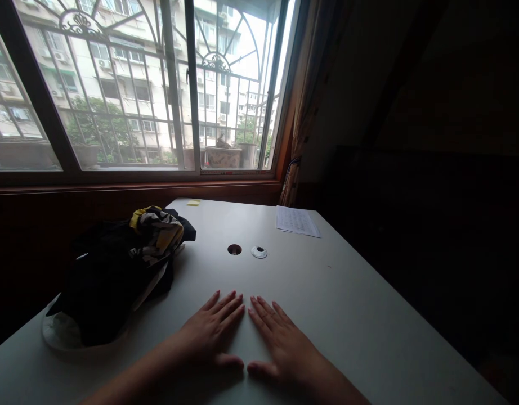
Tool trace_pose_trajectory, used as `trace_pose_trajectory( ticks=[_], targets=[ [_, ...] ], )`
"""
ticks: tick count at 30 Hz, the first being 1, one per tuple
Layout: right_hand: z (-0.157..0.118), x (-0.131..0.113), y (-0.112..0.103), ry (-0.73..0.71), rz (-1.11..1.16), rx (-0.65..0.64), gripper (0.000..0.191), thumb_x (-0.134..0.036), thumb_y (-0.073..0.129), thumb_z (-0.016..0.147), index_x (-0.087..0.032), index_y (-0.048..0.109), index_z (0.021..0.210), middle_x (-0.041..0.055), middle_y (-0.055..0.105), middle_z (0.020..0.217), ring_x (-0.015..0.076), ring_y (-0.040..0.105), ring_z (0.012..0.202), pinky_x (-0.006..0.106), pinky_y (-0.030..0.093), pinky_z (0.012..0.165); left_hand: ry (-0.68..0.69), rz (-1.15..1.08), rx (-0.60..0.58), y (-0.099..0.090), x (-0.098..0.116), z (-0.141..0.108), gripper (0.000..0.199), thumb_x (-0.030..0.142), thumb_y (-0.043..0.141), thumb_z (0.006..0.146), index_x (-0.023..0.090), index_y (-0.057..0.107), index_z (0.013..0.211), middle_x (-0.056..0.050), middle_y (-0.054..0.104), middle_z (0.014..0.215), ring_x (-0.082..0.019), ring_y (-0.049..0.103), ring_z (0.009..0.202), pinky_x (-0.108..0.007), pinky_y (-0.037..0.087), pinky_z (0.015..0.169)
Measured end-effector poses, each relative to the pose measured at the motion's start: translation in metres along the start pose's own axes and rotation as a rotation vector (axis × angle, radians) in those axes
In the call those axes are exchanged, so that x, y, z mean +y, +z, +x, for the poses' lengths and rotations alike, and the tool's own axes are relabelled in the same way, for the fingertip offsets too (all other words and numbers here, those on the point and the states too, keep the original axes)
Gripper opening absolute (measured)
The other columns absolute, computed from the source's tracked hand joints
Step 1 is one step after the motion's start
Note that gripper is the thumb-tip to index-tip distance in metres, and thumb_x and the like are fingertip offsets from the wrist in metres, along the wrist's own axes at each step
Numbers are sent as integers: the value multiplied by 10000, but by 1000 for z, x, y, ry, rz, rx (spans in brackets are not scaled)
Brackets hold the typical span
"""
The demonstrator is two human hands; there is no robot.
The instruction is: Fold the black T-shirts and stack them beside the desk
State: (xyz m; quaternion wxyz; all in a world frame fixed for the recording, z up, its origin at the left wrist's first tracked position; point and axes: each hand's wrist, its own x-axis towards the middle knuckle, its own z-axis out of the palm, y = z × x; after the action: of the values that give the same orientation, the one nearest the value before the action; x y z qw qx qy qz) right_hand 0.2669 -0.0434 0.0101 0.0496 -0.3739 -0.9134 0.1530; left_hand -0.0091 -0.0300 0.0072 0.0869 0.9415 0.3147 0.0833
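Both of my hands lie palm down on the white table (335,315), fingers stretched out and pointing toward the window. My left hand (215,332) rests flat, holding nothing, with its thumb reaching inward. Close beside it, my right hand (280,340) is flat too, and a narrow gap parts the two. Beyond the fingertips is a round dark hole (235,249) in the tabletop. Just right of that hole lies a white ring-shaped cover (259,252) with a dark opening. A pile of dark clothes (111,275), partly yellow and white patterned, sits left of my left hand.
Under the clothes a pale rounded object (59,332) shows in part. Printed sheets of paper (297,220) lie at the far right, and a small yellow note (193,202) at the far edge. Behind stand a barred window (137,101) and a curtain (299,124). The right side is dark.
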Motion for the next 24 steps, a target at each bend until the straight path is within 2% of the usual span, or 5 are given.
trace_pose_trajectory(
  ticks=[15,24],
  targets=[
    [0,1,0,12,-2,-8,988,-792,440,876,-260,50,1612,63,9,1674,322,59,1547,543,65,1263,12,9,42,1,0,0,1027,790,487,867,222,85,1623,-135,146,1655,-386,177,1518,-601,120,1236],
    [0,2,2,6,-9,4,989,-788,438,879,-250,48,1611,75,8,1671,331,59,1545,554,69,1260,6,8,14,1,0,0,1032,798,473,868,204,94,1623,-148,139,1655,-393,160,1520,-616,120,1229]
  ],
)
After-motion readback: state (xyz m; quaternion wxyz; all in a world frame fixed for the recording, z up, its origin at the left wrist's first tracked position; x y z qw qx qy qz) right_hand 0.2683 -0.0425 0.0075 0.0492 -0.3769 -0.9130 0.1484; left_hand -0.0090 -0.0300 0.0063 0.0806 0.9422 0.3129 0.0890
